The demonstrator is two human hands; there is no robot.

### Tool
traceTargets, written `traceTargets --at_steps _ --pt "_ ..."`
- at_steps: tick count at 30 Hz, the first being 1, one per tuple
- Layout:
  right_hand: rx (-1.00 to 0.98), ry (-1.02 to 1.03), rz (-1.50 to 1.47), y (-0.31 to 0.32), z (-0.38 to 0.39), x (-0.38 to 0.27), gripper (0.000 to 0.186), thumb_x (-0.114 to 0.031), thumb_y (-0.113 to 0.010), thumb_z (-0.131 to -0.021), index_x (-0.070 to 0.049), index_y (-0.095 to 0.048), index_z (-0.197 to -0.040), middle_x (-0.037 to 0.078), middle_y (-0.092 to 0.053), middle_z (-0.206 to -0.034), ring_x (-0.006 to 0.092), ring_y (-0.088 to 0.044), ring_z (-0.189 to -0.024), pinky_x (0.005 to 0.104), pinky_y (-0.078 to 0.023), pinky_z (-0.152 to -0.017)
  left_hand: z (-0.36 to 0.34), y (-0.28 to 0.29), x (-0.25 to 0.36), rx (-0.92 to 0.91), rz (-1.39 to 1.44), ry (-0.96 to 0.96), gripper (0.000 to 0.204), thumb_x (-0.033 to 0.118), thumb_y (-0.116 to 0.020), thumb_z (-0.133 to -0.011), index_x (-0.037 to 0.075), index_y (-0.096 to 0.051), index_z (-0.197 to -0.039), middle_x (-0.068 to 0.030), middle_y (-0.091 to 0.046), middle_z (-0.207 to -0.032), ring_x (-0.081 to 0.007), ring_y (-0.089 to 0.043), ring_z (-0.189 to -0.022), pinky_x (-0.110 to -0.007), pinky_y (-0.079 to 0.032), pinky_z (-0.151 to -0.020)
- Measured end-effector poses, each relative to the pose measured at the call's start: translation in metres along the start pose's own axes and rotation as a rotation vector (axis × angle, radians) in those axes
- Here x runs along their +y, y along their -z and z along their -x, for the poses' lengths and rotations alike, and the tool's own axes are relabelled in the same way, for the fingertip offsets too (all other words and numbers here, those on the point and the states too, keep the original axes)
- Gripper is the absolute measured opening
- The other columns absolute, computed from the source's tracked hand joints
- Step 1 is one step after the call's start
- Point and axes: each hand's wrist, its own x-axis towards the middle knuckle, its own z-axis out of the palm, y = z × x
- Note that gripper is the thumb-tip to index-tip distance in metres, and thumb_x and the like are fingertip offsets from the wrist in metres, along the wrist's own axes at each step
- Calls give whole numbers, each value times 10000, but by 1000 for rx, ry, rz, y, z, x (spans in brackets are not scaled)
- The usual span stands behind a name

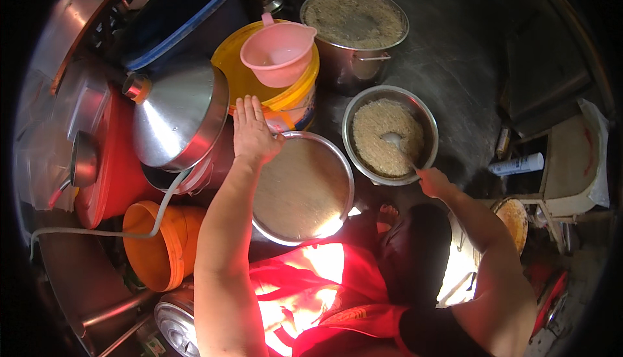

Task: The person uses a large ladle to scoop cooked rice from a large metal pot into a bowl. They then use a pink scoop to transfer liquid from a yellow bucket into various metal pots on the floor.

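Observation:
My left hand (255, 133) is stretched out flat, fingers together and thumb apart, over the upper left rim of a wide round metal pan (302, 185). A flat brownish layer fills that pan. Its fingertips reach toward the yellow bucket (230, 65); whether they touch it I cannot tell. Closed round the handle of a spoon, my right hand (439, 183) is at the lower right rim of a metal bowl (431, 120). The spoon's head (392, 139) is partly sunk in the pale grain-like food (383, 123) inside the bowl.
A pink dipper (278, 52) rests on the yellow bucket. Behind the bowl stands a tall metal pot (354, 19) of grainy food. To the left are a metal funnel-shaped lid (172, 120), a grey hose (159, 217) and an orange bucket (162, 246). A white cylinder (517, 164) lies at right.

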Motion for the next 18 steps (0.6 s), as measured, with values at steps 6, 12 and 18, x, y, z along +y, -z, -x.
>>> traceTargets --at_steps 6,12,18 --pt "51 482 125 74 -82 -6 247 -161 -570 -814 -37 -629 -1020 206 -633 -779 365 -628 -730 461 -487 -669 -2 2 -3 39 67 30 967 407 -648 -735 -103 -176 -1407 -239 -234 -1468 -365 -152 -1397 -424 -132 -1147" --pt "218 330 -621 181 -168 -114 422 -62 -507 -845 22 -508 -1259 93 -613 -728 126 -584 -641 276 -481 -599 -39 50 17 158 628 345 798 441 -587 -812 -135 -362 -1317 -313 -521 -1212 -378 -481 -1196 -476 -358 -1005" --pt "-89 373 -559 203 -112 -172 364 -119 -515 -887 -30 -548 -1239 160 -667 -839 203 -642 -716 327 -508 -679 -108 56 11 -243 1484 859 389 285 -512 -909 -94 -512 -993 -181 -648 -735 -228 -647 -538 -325 -488 -430"
